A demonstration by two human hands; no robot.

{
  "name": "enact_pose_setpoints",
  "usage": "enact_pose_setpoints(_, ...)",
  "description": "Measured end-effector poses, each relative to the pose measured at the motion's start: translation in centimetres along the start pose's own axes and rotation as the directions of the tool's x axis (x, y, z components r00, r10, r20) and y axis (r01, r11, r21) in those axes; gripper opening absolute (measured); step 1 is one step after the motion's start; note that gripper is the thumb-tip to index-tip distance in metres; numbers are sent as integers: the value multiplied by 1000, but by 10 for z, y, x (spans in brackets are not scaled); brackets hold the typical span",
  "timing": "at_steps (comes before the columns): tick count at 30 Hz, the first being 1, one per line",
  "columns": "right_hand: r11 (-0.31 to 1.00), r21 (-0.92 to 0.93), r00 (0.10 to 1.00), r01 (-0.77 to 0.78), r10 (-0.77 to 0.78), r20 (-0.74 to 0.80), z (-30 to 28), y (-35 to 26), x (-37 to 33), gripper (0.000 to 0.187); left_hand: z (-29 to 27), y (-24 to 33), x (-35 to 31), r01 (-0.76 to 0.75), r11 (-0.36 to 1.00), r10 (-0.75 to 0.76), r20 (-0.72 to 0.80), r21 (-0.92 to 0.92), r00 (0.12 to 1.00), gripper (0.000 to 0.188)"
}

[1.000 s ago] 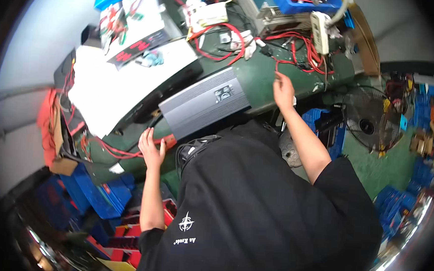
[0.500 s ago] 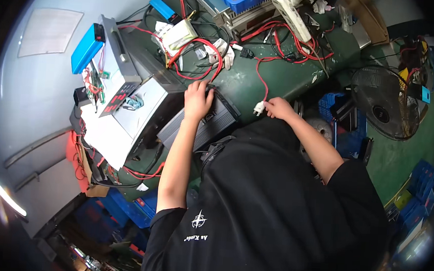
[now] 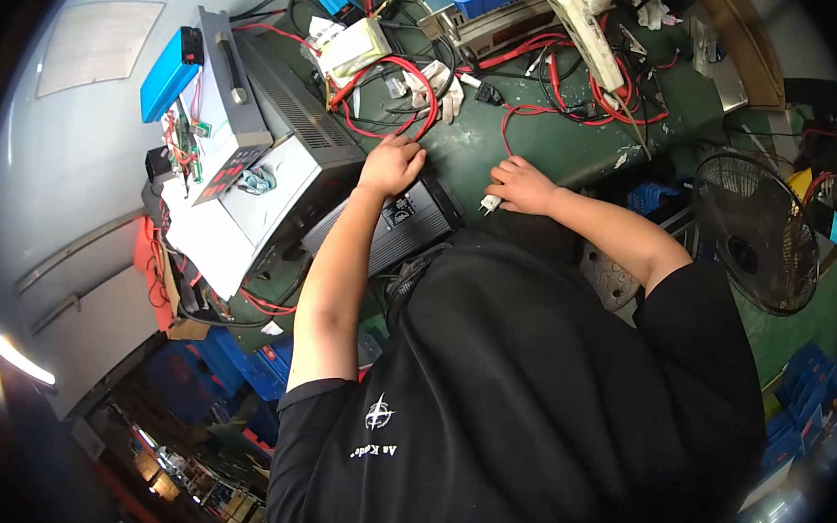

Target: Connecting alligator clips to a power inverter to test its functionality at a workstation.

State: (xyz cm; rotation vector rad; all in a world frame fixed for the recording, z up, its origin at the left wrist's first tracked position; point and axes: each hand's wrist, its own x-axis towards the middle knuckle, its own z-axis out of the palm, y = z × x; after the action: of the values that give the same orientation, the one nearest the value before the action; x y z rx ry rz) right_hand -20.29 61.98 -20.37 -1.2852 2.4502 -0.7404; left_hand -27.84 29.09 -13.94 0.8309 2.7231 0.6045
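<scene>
A grey finned power inverter (image 3: pixel 414 231) sits tilted at the bench's near edge, right against my body. My left hand (image 3: pixel 392 169) is closed over its far end, fingers bent together and fingertips partly hidden. Between the fingers of my right hand (image 3: pixel 523 186) is a white mains plug (image 3: pixel 490 203), its prongs pointing down and left toward the inverter. From that hand a red cord (image 3: pixel 506 137) runs up across the bench to a black connector (image 3: pixel 487 94).
Left stands a large grey bench instrument (image 3: pixel 298 110) with papers beside it. Tangled red cables (image 3: pixel 433 109), a white glove (image 3: pixel 441 88) and a white power strip (image 3: pixel 583 32) lie farther back. A black fan (image 3: pixel 756 234) stands at right.
My right hand has moved left with the plug, bringing it closer to the inverter. The left hand has shifted slightly right, its fingers more bent; the view has tilted a little.
</scene>
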Motion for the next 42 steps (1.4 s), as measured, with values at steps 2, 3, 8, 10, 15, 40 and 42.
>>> enact_pose_setpoints(2,999,-20,1000,28,-27,13,5,1,3,33,1,0,5,20,999,-21,29,34,999,29)
enact_pose_setpoints(3,998,-43,999,47,-46,23,8,2,4,33,0,1,9,30,997,-34,59,67,998,29)
enact_pose_setpoints(8,1000,3,994,-3,3,108,9,11,18,31,-1,-3,16,40,990,-58,133,135,989,31)
enact_pose_setpoints(10,999,28,991,-21,18,133,5,10,24,32,0,-4,10,33,988,-55,147,149,988,33)
enact_pose_setpoints(15,989,108,995,-102,100,25,0,13,37,34,-3,19,-11,175,980,-143,-274,97,951,19)
enact_pose_setpoints(40,994,100,976,-45,65,-207,-25,-16,113,41,32,80,-196,713,701,-611,-532,-20,586,53)
enact_pose_setpoints(42,998,69,970,-3,19,-241,-30,-25,112,43,37,76,-203,697,717,-574,-567,-1,591,54)
